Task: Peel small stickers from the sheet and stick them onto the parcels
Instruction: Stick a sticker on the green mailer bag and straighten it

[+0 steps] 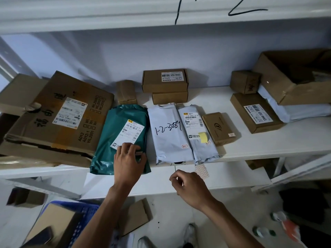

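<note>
A green poly parcel (114,140) lies at the shelf's front edge. My left hand (128,162) rests on its lower part, fingers spread, fingertips pressing a small pale sticker (138,154). To the right lie a white bag marked 1-2-3089 (168,136), a grey bag (198,149) and a small brown box (217,128); each bears a small red-printed sticker near its front corner. My right hand (191,187) hovers below the shelf edge, fingers curled, with the pinkish sticker sheet (202,171) poking out past its knuckles.
A large worn carton (59,120) sits left of the green parcel. Small boxes (164,80) line the back wall, more cartons (256,113) stand at the right. Below the shelf (268,140) are a blue crate (86,213) and loose cardboard (136,215).
</note>
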A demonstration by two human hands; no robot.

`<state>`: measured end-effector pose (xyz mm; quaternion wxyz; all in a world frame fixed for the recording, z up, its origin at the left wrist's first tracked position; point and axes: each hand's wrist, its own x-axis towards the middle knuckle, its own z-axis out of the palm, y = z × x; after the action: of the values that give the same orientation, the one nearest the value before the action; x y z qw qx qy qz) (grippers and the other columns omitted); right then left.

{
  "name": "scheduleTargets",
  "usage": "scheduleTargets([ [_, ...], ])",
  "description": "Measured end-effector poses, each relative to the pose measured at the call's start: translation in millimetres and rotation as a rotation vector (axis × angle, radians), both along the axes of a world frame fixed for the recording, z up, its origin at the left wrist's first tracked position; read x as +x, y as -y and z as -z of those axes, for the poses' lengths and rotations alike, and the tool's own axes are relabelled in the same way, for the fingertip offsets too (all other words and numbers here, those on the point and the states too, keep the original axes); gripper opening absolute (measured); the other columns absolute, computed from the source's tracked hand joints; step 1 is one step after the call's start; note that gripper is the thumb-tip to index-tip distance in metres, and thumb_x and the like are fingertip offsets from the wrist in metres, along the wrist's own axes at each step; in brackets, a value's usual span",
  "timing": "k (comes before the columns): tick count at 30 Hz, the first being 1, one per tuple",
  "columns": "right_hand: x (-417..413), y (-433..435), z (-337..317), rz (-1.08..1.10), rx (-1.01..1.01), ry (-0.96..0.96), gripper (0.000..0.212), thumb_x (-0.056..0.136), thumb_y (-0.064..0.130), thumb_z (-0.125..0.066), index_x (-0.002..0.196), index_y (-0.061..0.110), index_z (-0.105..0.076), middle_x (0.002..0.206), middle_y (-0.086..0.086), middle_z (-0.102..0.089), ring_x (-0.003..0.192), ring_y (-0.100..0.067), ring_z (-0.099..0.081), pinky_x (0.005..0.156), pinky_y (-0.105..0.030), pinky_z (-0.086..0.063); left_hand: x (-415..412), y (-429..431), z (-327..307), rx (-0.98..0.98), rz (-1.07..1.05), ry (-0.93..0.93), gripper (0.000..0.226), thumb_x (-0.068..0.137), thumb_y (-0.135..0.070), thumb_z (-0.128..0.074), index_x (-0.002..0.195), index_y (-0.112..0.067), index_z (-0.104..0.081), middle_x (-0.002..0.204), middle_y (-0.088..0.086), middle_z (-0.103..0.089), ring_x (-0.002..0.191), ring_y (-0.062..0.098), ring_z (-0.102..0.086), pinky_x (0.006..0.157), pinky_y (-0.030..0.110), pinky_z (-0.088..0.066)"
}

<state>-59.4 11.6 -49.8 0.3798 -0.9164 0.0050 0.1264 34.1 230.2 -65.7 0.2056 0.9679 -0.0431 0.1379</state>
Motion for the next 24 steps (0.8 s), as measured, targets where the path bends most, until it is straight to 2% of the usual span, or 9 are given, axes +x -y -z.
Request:
scheduleTargets([
  [2, -1.0, -0.9, 0.0, -0.004, 0.000, -0.006, 0.016, 0.096, 0.036, -0.053, 0.096, 0.028, -0.067, 0.069, 0.012, -0.067, 0.069, -0.009, -0.068, 0.072, -0.028, -0.052, -1.3, -6.6, -1.2, -0.050, 0.033, -0.007, 0.028, 0.082, -0.031, -0.068, 0.104, -0.013, -0.069, 0.109, 0.006, -0.064, 0.102, 0.032, -0.057, 0.085, 0.043, -0.050],
  [5, -1.4, -1.9, 0.3, -0.005, -0.004, -0.004, 0.016, 0.095, 0.037, -0.053, 0.096, 0.029, -0.066, 0.071, 0.011, -0.068, 0.069, -0.008, -0.068, 0.073, -0.029, -0.052, -10.8, -18.1, -0.2, -0.047, 0.069, -0.004, 0.047, 0.083, -0.041, -0.062, 0.121, -0.014, -0.064, 0.129, 0.005, -0.062, 0.121, 0.028, -0.054, 0.100, 0.043, -0.047],
  [9, -0.1, -3.7, 0.0, -0.017, -0.011, 0.009, 0.016, 0.095, 0.036, -0.053, 0.096, 0.029, -0.067, 0.070, 0.013, -0.067, 0.069, -0.007, -0.068, 0.072, -0.027, -0.051, -23.8, -30.7, 9.5, 0.034, 0.071, -0.030, 0.071, 0.084, -0.056, -0.054, 0.141, -0.013, -0.050, 0.153, 0.009, -0.045, 0.145, 0.026, -0.036, 0.117, 0.047, -0.033],
  [13, 3.3, -6.2, -0.1, -0.022, -0.005, 0.016, 0.015, 0.095, 0.036, -0.053, 0.095, 0.029, -0.066, 0.066, 0.015, -0.064, 0.069, -0.007, -0.068, 0.072, -0.028, -0.052, -35.6, -38.2, 9.7, 0.017, 0.033, -0.072, 0.080, 0.083, -0.066, -0.051, 0.147, -0.019, -0.043, 0.162, 0.009, -0.029, 0.150, 0.026, -0.026, 0.122, 0.047, -0.023],
  [15, 5.9, -5.6, -0.5, -0.012, 0.016, 0.016, 0.014, 0.095, 0.035, -0.054, 0.095, 0.030, -0.067, 0.065, 0.015, -0.064, 0.068, -0.007, -0.067, 0.071, -0.030, -0.053, -40.3, -39.9, 6.3, -0.049, -0.008, -0.098, 0.077, 0.083, -0.063, -0.055, 0.148, -0.023, -0.042, 0.162, 0.006, -0.030, 0.149, 0.024, -0.027, 0.122, 0.046, -0.024],
  [18, 12.3, 2.6, -4.5, 0.026, 0.037, 0.020, 0.012, 0.096, 0.032, -0.056, 0.093, 0.032, -0.068, 0.062, 0.016, -0.066, 0.062, -0.005, -0.066, 0.069, -0.032, -0.053, -43.5, -44.9, 1.8, -0.229, -0.054, -0.141, 0.063, 0.087, -0.039, -0.071, 0.142, -0.018, -0.051, 0.155, 0.002, -0.042, 0.140, 0.024, -0.041, 0.113, 0.047, -0.040],
  [20, 18.8, 12.1, -9.0, 0.063, 0.050, 0.033, 0.012, 0.097, 0.030, -0.058, 0.091, 0.033, -0.068, 0.062, 0.016, -0.067, 0.059, -0.003, -0.066, 0.067, -0.033, -0.052, -42.1, -52.8, -5.8, -0.460, -0.116, -0.190, 0.049, 0.091, -0.023, -0.071, 0.138, -0.019, -0.056, 0.150, 0.000, -0.049, 0.135, 0.024, -0.049, 0.105, 0.041, -0.048],
  [22, 24.8, 23.6, -13.0, 0.098, 0.058, 0.057, 0.013, 0.097, 0.029, -0.059, 0.088, 0.032, -0.067, 0.063, 0.013, -0.068, 0.058, -0.003, -0.065, 0.067, -0.035, -0.053, -40.0, -61.0, -13.7, -0.649, -0.193, -0.250, 0.045, 0.094, -0.018, -0.066, 0.137, -0.026, -0.057, 0.145, 0.005, -0.053, 0.127, 0.025, -0.055, 0.097, 0.039, -0.055],
  [24, 28.7, 35.3, -16.2, 0.136, 0.074, 0.082, 0.014, 0.098, 0.027, -0.059, 0.087, 0.031, -0.067, 0.063, 0.009, -0.069, 0.059, -0.005, -0.066, 0.068, -0.039, -0.054, -39.0, -66.2, -19.0, -0.671, -0.213, -0.271, 0.044, 0.096, -0.020, -0.064, 0.138, -0.029, -0.056, 0.140, 0.008, -0.054, 0.121, 0.026, -0.058, 0.093, 0.042, -0.058],
])
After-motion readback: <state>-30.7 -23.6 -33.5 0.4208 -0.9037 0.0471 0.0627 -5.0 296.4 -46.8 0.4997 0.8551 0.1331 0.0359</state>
